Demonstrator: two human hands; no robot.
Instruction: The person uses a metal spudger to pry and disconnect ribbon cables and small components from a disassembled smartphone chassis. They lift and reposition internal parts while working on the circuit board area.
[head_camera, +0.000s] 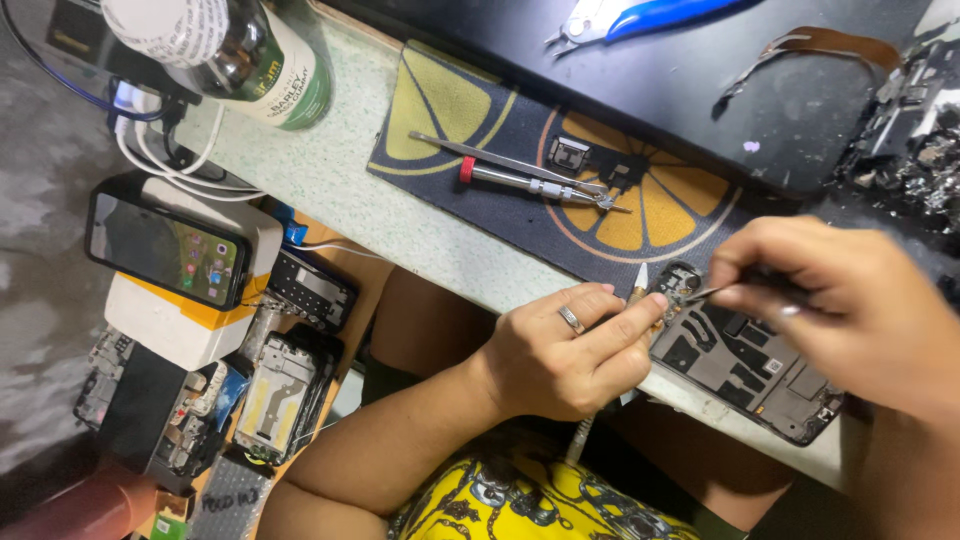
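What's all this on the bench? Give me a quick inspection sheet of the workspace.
Surface: pale speckled bench with a dark citrus-print mat.
Job's things: opened phone, insides showing; thin tool.
Clutter: tweezers, screwdriver, bottle, blue-handled cutters, phone frames.
Grips: left hand steadies the phone; right hand pinches the tool.
Cables: white leads.
Surroundings: lit phone on a box.

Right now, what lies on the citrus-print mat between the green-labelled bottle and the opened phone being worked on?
Head view: metal tweezers and a red-collared silver screwdriver lie there.
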